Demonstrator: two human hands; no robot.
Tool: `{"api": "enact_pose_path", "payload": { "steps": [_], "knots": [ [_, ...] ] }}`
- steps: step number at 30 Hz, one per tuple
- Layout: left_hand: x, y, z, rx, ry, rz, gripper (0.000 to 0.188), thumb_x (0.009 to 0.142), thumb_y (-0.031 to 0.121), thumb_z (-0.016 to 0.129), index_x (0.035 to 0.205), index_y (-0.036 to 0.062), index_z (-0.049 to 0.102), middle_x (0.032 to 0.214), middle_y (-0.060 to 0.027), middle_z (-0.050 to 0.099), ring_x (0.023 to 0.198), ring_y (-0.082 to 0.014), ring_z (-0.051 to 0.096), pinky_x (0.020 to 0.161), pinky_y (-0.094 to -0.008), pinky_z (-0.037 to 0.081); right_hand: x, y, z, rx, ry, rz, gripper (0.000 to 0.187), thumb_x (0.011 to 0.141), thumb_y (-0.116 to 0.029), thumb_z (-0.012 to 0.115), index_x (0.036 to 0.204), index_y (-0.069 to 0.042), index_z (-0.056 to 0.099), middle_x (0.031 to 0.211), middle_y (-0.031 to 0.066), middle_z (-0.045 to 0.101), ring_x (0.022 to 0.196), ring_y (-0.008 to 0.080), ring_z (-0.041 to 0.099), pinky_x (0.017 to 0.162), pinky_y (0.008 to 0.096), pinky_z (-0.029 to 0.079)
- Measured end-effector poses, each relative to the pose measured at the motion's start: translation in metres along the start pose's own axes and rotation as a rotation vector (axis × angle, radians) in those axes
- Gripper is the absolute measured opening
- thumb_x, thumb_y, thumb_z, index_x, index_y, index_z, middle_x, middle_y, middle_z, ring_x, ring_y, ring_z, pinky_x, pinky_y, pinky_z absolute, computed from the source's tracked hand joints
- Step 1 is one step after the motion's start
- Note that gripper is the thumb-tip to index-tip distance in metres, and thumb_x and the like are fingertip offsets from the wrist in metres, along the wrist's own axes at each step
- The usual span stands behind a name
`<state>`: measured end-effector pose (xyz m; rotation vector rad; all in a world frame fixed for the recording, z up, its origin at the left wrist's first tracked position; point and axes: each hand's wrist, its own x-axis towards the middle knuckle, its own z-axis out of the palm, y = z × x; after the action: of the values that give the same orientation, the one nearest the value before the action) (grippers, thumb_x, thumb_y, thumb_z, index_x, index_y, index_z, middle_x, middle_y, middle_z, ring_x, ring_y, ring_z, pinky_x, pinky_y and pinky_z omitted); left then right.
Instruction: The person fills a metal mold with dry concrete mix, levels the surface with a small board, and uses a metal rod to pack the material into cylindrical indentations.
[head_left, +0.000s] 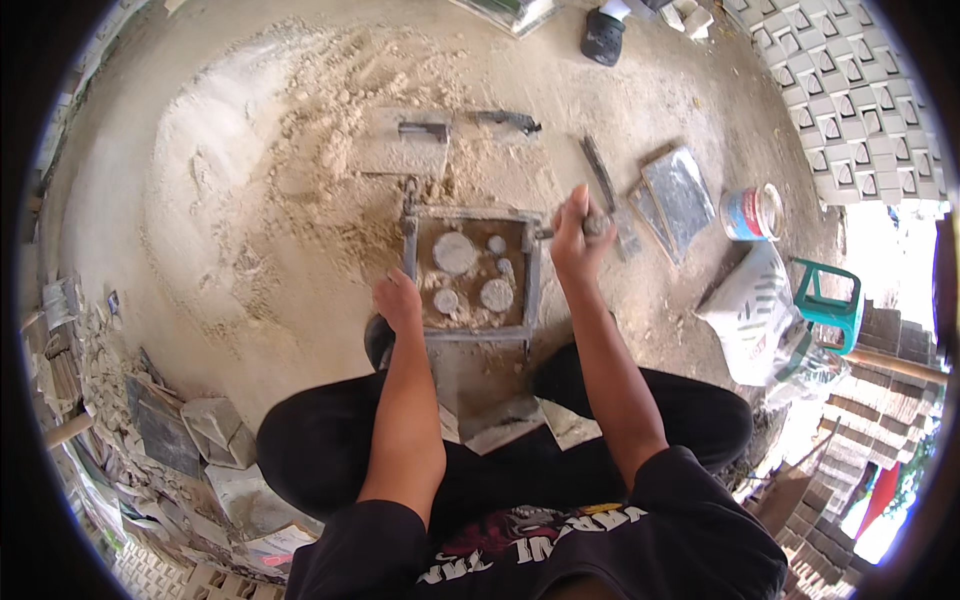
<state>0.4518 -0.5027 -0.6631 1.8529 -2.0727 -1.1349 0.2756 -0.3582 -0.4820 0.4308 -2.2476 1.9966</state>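
Between my knees a square, dark grey mould frame (pixel 533 285) lies on the ground. Packed brown sandy material (pixel 473 272) fills it, with several pale round discs of different sizes set in it, among them a large disc (pixel 454 253) at the upper left. My left hand (pixel 398 300) is closed at the frame's left side bar, its fingertips partly hidden. Just past the right side, my right hand (pixel 578 245) is a fist, thumb up, around a short grey tool (pixel 597 225) with a rounded end; its exact kind is unclear.
Loose sand (pixel 330 110) spreads beyond the frame, with a flat board (pixel 400 145) on it. To the right are a dark bar (pixel 598 172), grey panels (pixel 680 200), a bucket (pixel 752 213), a white sack (pixel 750 315) and a green stool (pixel 832 305). Concrete blocks (pixel 218 432) stand left.
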Motion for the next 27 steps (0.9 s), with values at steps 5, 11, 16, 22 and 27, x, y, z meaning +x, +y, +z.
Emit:
{"api": "enact_pose_path", "payload": {
  "steps": [5, 11, 16, 22, 27],
  "knots": [
    [0.005, 0.001, 0.002, 0.023, 0.087, -0.055, 0.049, 0.091, 0.034, 0.039, 0.093, -0.0097, 0.062, 0.097, -0.0325, 0.061, 0.094, -0.0492, 0.056, 0.085, -0.0563, 0.042, -0.003, -0.025, -0.006, 0.103, 0.115, 0.035, 0.052, 0.101, -0.032, 0.046, 0.055, -0.009, 0.038, 0.049, -0.0043, 0.038, 0.046, 0.0042, 0.033, 0.042, 0.0261, 0.023],
    [0.008, 0.002, -0.001, 0.035, 0.082, -0.026, 0.051, 0.091, 0.035, 0.039, 0.094, -0.0101, 0.062, 0.098, -0.0319, 0.061, 0.094, -0.0484, 0.057, 0.084, -0.0556, 0.043, -0.004, -0.030, -0.014, 0.096, 0.048, 0.088, 0.052, 0.102, -0.031, 0.044, 0.055, -0.011, 0.035, 0.049, -0.0049, 0.035, 0.046, 0.0037, 0.031, 0.042, 0.0250, 0.022],
    [-0.001, 0.015, -0.005, 0.052, 0.018, -0.040, 0.053, 0.091, 0.036, 0.039, 0.089, -0.0107, 0.065, 0.088, -0.0304, 0.064, 0.086, -0.0487, 0.060, 0.079, -0.0558, 0.045, -0.009, 0.003, -0.005, -0.024, -0.103, 0.172, 0.050, 0.101, -0.030, 0.047, 0.056, -0.010, 0.038, 0.051, -0.0052, 0.039, 0.047, 0.0039, 0.033, 0.042, 0.0259, 0.024],
    [-0.007, 0.011, -0.009, 0.120, -0.065, -0.067, 0.067, 0.096, 0.047, 0.032, 0.086, -0.0090, 0.068, 0.087, -0.0298, 0.065, 0.086, -0.0471, 0.061, 0.079, -0.0554, 0.047, -0.016, 0.003, -0.013, 0.044, 0.028, 0.231, 0.055, 0.101, -0.036, 0.047, 0.054, -0.009, 0.038, 0.048, -0.0045, 0.038, 0.044, 0.0046, 0.033, 0.041, 0.0266, 0.024],
    [-0.005, 0.017, -0.010, 0.084, -0.022, -0.053, 0.069, 0.097, 0.050, 0.030, 0.093, -0.0074, 0.069, 0.092, -0.0299, 0.065, 0.090, -0.0460, 0.062, 0.082, -0.0540, 0.048, -0.033, -0.021, -0.026, 0.098, 0.064, 0.121, 0.054, 0.100, -0.035, 0.049, 0.054, -0.009, 0.040, 0.049, -0.0046, 0.039, 0.045, 0.0046, 0.034, 0.042, 0.0263, 0.024]
  ]
}}
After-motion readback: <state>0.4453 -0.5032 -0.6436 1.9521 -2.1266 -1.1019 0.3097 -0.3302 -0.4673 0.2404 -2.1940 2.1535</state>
